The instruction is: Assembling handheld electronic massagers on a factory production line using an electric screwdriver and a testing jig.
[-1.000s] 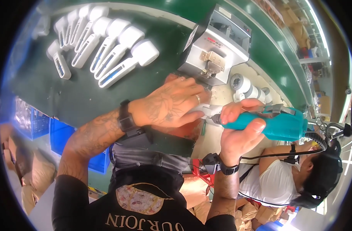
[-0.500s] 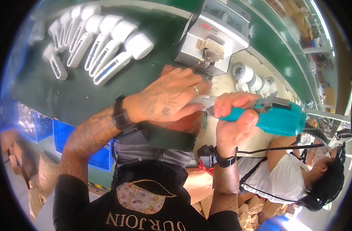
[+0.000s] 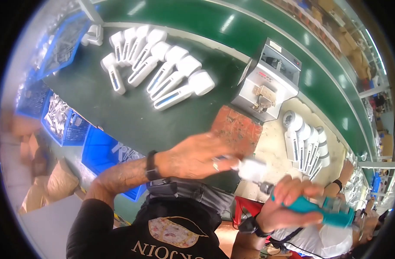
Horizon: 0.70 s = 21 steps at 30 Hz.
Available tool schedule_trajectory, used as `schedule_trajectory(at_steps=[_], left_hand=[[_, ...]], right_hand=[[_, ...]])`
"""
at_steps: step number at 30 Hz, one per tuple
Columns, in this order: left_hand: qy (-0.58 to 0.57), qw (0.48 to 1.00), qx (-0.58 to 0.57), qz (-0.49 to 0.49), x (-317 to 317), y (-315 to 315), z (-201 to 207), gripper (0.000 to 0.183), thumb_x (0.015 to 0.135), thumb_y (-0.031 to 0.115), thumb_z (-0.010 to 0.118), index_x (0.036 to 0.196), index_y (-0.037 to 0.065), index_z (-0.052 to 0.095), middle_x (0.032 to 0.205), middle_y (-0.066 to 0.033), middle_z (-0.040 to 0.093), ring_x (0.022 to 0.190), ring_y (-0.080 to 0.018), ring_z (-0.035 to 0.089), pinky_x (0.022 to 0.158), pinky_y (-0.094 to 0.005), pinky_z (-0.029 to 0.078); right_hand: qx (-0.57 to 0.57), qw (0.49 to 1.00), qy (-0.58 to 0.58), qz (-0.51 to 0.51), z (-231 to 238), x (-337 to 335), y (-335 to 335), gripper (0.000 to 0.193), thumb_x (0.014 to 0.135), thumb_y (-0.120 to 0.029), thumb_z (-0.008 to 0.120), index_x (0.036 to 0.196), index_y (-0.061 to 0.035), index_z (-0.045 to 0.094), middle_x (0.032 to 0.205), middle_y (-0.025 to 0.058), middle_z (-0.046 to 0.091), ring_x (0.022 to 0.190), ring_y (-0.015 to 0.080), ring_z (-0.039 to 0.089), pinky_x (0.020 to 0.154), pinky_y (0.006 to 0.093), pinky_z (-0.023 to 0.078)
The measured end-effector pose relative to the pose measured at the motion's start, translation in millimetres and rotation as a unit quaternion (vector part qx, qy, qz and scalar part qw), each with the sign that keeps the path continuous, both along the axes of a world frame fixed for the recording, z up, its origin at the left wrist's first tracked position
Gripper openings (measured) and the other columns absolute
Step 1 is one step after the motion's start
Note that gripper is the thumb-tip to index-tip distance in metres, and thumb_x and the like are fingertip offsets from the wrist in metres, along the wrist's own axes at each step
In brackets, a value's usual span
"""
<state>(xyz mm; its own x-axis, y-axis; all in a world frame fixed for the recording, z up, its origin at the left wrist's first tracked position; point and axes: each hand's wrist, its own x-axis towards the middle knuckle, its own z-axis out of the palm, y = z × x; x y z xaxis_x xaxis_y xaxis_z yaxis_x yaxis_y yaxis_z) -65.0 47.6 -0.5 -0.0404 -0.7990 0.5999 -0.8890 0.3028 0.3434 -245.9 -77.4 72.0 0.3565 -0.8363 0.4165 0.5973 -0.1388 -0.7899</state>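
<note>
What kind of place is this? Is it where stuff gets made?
Most likely a factory assembly line. Rows of identical white handheld parts lie on a long green workbench, blue bins of small pieces sit beside it, and the right hand holds a teal power screwdriver near the white part in the left hand.

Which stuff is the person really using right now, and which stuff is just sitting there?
In use:
- white plastic part, held in the left hand
- teal power screwdriver, gripped by the right hand

Just lying about:
- row of white parts on the green table
- more white parts on the right
- grey machine
- blue bins
- reddish mat
</note>
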Motion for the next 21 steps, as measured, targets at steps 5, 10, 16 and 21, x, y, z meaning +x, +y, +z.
schedule_trajectory(at_steps=[5,10,16,21], left_hand=[[0.059,0.955,0.004,0.292,31.9,31.7,-10.5,0.036,0.085,0.004,0.075,0.119,0.008,0.065,0.109,-0.0119,0.065,0.095,-0.0308,0.067,0.080,-0.0403,0.056],[-0.005,0.932,0.108,0.345,44.6,15.7,1.3,0.056,0.085,0.022,0.078,0.136,0.014,0.057,0.138,-0.0150,0.053,0.129,-0.0378,0.051,0.106,-0.0509,0.044],[-0.122,0.915,0.122,0.364,94.1,-19.9,-12.8,0.060,0.090,0.055,0.066,0.137,0.019,0.056,0.150,-0.0172,0.041,0.146,-0.0454,0.029,0.115,-0.0702,0.023],[-0.105,0.902,0.113,0.403,110.5,-27.4,-23.9,0.062,0.088,0.059,0.066,0.135,0.020,0.057,0.149,-0.0177,0.042,0.146,-0.0455,0.029,0.110,-0.0724,0.026]], right_hand=[[-0.002,1.000,0.031,-0.003,-20.3,-24.1,6.0,0.066,0.096,-0.074,0.047,0.100,-0.0080,0.049,0.059,-0.0008,0.041,0.044,0.0095,0.036,0.044,0.0248,0.030],[0.013,0.997,0.079,-0.002,-44.5,-33.6,3.8,0.069,0.093,-0.075,0.049,0.101,-0.0067,0.052,0.058,0.0002,0.041,0.045,0.0108,0.037,0.045,0.0256,0.031],[0.021,0.995,0.092,0.040,-48.1,-29.5,11.4,0.072,0.092,-0.076,0.051,0.106,-0.0058,0.051,0.060,0.0009,0.042,0.048,0.0126,0.038,0.048,0.0266,0.033],[0.010,0.989,0.147,0.003,-50.1,-39.4,15.2,0.074,0.091,-0.077,0.052,0.104,-0.0048,0.048,0.060,0.0017,0.042,0.048,0.0134,0.040,0.047,0.0270,0.034]])
